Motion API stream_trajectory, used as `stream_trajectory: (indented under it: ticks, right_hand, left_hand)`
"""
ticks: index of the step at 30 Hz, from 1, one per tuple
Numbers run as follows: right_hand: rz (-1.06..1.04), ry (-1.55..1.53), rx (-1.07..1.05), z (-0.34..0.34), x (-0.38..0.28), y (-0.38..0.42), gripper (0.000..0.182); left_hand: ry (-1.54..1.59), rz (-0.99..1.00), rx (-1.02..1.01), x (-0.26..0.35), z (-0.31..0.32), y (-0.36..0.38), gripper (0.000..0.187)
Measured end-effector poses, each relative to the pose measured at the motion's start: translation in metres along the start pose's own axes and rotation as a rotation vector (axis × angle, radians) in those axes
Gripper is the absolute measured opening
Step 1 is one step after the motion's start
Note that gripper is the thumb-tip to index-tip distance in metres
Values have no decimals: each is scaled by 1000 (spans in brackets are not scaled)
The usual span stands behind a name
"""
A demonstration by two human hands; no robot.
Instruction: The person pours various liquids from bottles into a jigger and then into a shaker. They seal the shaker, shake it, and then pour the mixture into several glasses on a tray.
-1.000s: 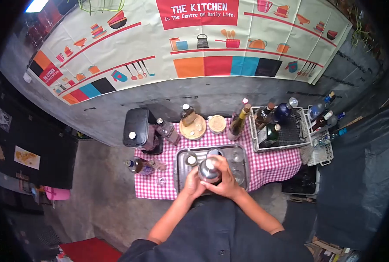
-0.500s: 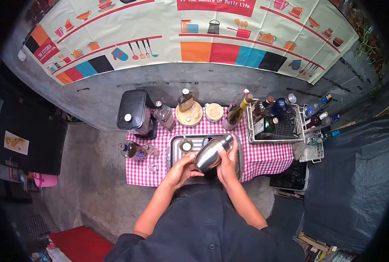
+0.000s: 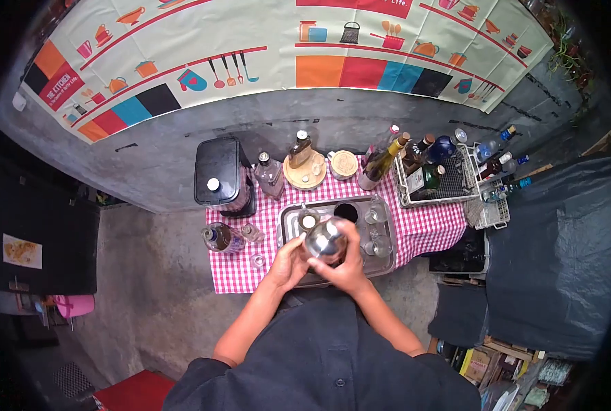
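A shiny steel cocktail shaker (image 3: 326, 241) is between my two hands above the tray, its rounded end turned up towards me and slightly blurred. My left hand (image 3: 290, 266) is closed around its left side. My right hand (image 3: 348, 267) wraps its right side, with the thumb near the front. Beneath is a metal tray (image 3: 284, 240) with a raised rim. On it, just behind the shaker, stand a small glass jug (image 3: 309, 213) and a round dark-mouthed vessel (image 3: 347, 211). Clear glasses (image 3: 374, 215) stand at the tray's right side.
A black-lidded dispenser (image 3: 217, 175), a clear bottle (image 3: 269, 177), a wooden board (image 3: 296, 179) and a mug (image 3: 344, 165) line the back of the checked cloth (image 3: 233, 277). A brown bottle (image 3: 222, 238) stands left. Several bottles fill a wire basket (image 3: 435, 201) at right.
The shaker has turned from leaning up to the right to pointing its rounded end at me. My right hand has moved down and left with it. The view has shifted slightly.
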State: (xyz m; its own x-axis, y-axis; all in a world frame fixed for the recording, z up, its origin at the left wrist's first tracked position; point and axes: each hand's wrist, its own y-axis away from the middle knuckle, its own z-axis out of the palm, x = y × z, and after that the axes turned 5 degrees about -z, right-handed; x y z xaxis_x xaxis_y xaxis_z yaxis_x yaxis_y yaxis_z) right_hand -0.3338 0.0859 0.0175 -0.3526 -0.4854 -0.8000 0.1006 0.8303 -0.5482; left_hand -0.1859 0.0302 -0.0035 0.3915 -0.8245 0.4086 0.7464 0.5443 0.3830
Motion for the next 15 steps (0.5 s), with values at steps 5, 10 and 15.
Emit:
stream_trajectory:
  ticks: [5,10,15]
  right_hand:
    - [554,-691,466,8,18,5,80]
    - [739,-844,623,-2,32,21,65]
    - [891,-1071,627,-35,64,35,38]
  left_hand:
    - [-238,-115,75,10,0,17,34]
    - [-310,-163,61,4,-3,9,29]
    - [-360,-103,33,-13,26,-5,35]
